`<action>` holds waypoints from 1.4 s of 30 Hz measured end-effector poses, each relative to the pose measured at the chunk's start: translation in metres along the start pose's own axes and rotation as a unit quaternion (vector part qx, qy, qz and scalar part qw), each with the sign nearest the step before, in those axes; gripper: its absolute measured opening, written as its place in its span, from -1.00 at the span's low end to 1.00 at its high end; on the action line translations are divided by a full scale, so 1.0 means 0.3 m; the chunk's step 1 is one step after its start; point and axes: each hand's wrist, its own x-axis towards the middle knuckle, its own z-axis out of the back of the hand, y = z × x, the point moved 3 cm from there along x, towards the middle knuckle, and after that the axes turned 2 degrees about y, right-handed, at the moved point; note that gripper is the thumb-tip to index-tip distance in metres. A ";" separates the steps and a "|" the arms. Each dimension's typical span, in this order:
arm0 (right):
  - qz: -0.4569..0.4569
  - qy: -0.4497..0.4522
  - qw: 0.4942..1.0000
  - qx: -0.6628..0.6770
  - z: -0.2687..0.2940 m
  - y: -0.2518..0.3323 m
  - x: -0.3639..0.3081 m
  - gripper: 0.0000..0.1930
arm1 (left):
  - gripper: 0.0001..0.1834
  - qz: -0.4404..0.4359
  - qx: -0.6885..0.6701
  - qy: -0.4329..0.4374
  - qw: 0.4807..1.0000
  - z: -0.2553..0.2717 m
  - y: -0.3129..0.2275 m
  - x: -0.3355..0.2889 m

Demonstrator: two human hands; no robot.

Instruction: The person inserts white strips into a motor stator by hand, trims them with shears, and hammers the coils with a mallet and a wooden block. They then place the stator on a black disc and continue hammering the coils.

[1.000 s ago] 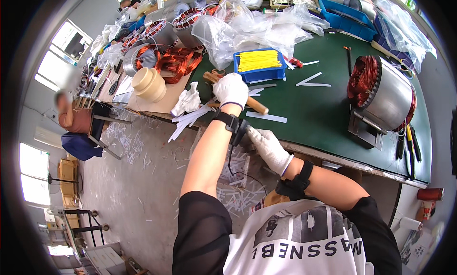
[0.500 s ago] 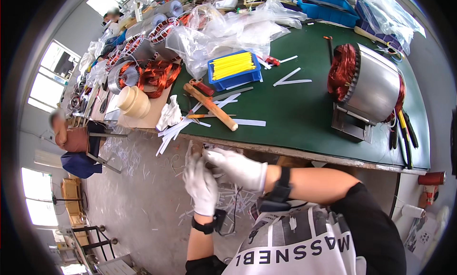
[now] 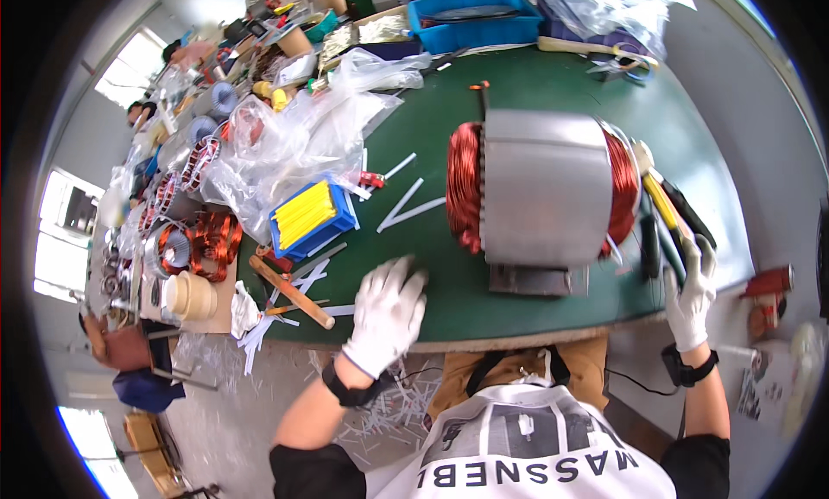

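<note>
My left hand [image 3: 386, 313], in a white glove, is over the near part of the green table, to the right of a wooden stick-like handle [image 3: 292, 292]. Its fingers are spread and hold nothing I can see. At the right side, my gloved right hand [image 3: 691, 292] reaches to the handle ends of several tools, its fingers apart. Closest to it is a tool with a yellow-and-black handle [image 3: 663, 201]; whether they touch I cannot tell. Between my hands stands a motor stator [image 3: 546, 188], a grey metal cylinder with red copper windings at both ends, on a metal stand [image 3: 531, 281].
A blue bin of yellow strips [image 3: 306, 216] stands left, near clear plastic bags [image 3: 285, 145]. White strips [image 3: 413, 214] lie on the table [image 3: 432, 305]. Scissors [image 3: 635, 67] and a larger blue bin [image 3: 475, 20] are at the back. A seated person [image 3: 121, 348] is far left.
My hands were together off the table's near edge and have moved apart, the left over the tabletop, the right to the tools. The view has turned right, bringing the stator to the middle.
</note>
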 end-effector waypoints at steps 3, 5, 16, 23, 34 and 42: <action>0.082 0.127 0.976 -0.156 -0.084 -0.114 0.004 -0.46 | -0.70 0.049 -0.030 -0.001 0.998 -0.062 0.089 0.237; 0.116 0.155 0.969 -0.151 -0.112 -0.131 -0.013 -0.45 | -0.60 0.138 -0.044 0.039 0.989 -0.136 0.157 0.361; 0.152 0.194 0.962 -0.120 -0.145 -0.147 0.013 -0.37 | -0.32 0.206 -0.038 0.064 0.976 -0.164 -0.032 0.198; 0.089 0.262 0.959 -0.063 -0.083 -0.145 0.065 -0.47 | -0.30 0.494 0.052 0.194 0.846 0.021 -0.009 -0.310; 0.016 0.278 0.959 -0.052 -0.099 -0.069 0.211 -0.19 | -0.10 0.285 -0.087 0.207 0.932 -0.091 -0.227 0.090; 0.038 0.362 0.926 -0.101 -0.109 -0.023 0.405 -0.39 | -0.21 0.198 -0.138 0.216 0.946 -0.143 -0.238 0.218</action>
